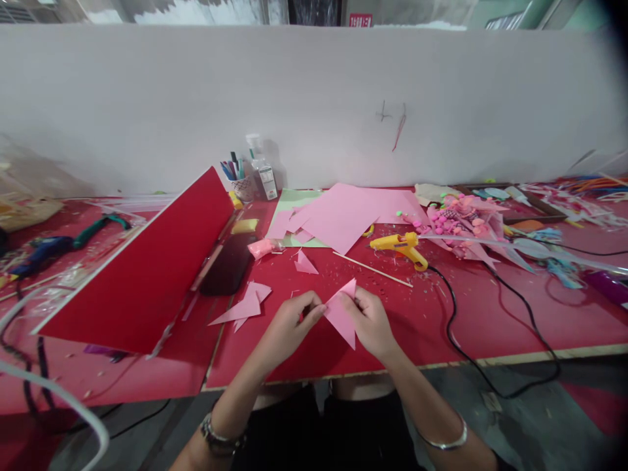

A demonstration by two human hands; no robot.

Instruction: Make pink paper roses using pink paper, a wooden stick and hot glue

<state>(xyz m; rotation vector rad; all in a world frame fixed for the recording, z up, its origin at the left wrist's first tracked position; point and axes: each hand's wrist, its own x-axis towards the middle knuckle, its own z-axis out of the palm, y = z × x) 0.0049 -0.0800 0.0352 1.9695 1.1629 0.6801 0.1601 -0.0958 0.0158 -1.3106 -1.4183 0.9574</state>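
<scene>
Bg clutter: matte red tabletop (pixel 554 320), tall whitish partition (pixel 196 98) behind.
Yellow plastic glue gun (pixel 403 247) R of ctr, blk cable (pixel 453 304) looping over front edge; thin pale wooden stick (pixel 373 269) just L of gun. Big red flat panel (pixel 142 268) w/ white edge, tilted, at L; dark flat rectangular obj (pixel 226 265) beside it, ID unclear. White patterned cup (pixel 242 190) w/ pens (pixel 232 170), next to clear labelled bottle (pixel 265 178), nr partition.
</scene>
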